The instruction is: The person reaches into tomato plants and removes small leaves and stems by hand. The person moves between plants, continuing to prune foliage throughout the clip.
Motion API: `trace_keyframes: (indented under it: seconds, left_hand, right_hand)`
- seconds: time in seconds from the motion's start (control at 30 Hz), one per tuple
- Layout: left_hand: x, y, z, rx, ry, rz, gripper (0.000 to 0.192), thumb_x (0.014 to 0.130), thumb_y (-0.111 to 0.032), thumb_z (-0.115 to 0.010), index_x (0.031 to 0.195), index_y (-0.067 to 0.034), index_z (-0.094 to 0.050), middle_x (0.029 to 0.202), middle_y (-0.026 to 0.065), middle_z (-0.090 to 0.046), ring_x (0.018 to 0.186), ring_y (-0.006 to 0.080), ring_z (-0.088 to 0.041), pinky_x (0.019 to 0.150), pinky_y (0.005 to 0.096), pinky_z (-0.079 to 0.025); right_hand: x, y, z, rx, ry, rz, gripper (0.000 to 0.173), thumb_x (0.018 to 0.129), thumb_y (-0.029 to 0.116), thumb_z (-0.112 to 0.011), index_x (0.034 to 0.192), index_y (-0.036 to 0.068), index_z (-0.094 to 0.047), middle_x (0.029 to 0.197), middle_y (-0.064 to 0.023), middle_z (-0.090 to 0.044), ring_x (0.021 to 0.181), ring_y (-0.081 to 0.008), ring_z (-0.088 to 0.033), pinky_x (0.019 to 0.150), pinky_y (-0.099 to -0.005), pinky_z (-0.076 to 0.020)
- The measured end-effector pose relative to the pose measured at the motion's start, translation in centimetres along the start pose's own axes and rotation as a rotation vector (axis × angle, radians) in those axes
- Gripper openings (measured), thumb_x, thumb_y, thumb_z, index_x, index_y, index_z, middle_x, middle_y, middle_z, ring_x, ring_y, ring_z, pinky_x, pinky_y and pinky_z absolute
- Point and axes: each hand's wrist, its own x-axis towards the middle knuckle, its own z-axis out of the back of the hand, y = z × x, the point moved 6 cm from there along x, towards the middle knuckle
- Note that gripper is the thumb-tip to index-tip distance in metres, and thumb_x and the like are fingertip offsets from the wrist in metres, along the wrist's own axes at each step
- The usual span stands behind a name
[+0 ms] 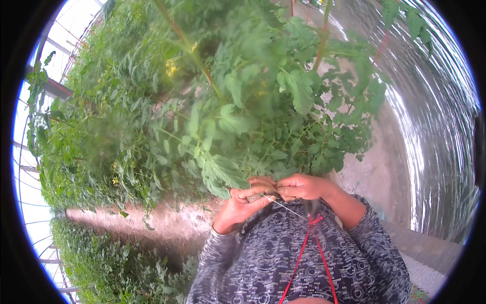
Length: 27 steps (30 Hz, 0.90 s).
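My left hand [243, 205] holds a thin pale strand [284, 207] between thumb and fingers. From there the strand slants down to the right, towards my waist. My right hand [303, 187] has its fingers bent together and meets my left fingertips; what lies between them is hidden. Just below it, a bundle of fine strands [310, 205] hangs at my front, tied with a red cord [312, 219] that runs up both sides of my chest. A large tomato leaf [224, 174] partly covers my left fingers.
Tall tomato plants [281, 125] with yellow flowers [171, 67] crowd the space before me. A bare soil path [171, 212] separates them from another plant row [125, 262] at left. Shiny crinkled sheeting [436, 133] stands at right, and red twine [381, 47] hangs near it.
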Motion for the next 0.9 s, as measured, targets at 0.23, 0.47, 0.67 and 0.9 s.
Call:
trace_keyframes:
  seconds: [0.23,0.47,0.67,0.9]
  left_hand:
    - [0.0,-0.5,-0.1,-0.12,0.019,0.032,0.017,0.087,0.001,-0.073,0.104,0.001,-0.073,0.101,0.0133,-0.071,0.101,0.0256,-0.066,0.091,0.0369,-0.052]
    - [2.9,-2.2,-0.2,0.062,0.035,-0.077,0.012,0.089,0.001,-0.07,0.101,0.003,-0.071,0.1,0.0119,-0.07,0.096,0.0238,-0.068,0.085,0.0359,-0.054]
    - [3.6,0.8,2.7,0.167,-0.334,0.051,0.014,0.099,-0.004,-0.061,0.111,0.002,-0.062,0.092,0.0081,-0.067,0.085,0.0123,-0.063,0.076,0.0264,-0.051]
    - [4.5,1.4,6.4,0.395,-0.63,0.101,0.02,0.102,-0.015,-0.057,0.113,0.002,-0.06,0.074,0.0027,-0.063,0.065,0.0075,-0.055,0.059,0.0236,-0.043]
  right_hand:
    - [-1.0,-0.3,-0.3,0.233,0.133,-0.111,0.026,0.108,0.025,-0.049,0.111,0.003,-0.061,0.074,0.0058,-0.045,0.061,-0.0039,-0.035,0.054,-0.0222,-0.0308]
    - [0.6,0.3,1.7,0.418,0.072,-0.088,0.028,0.106,0.025,-0.051,0.12,0.002,-0.061,0.073,0.0043,-0.046,0.06,-0.0051,-0.036,0.053,-0.0216,-0.0323]
    - [3.1,1.3,3.9,0.294,-0.049,-0.044,0.03,0.107,0.034,-0.05,0.108,0.006,-0.061,0.076,0.002,-0.053,0.061,-0.0051,-0.041,0.055,-0.0226,-0.0371]
    - [5.5,3.8,10.7,-0.184,-0.762,0.034,0.034,0.103,0.036,-0.056,0.113,0.004,-0.059,0.09,-0.0013,-0.063,0.067,-0.0085,-0.049,0.062,-0.0252,-0.0446]
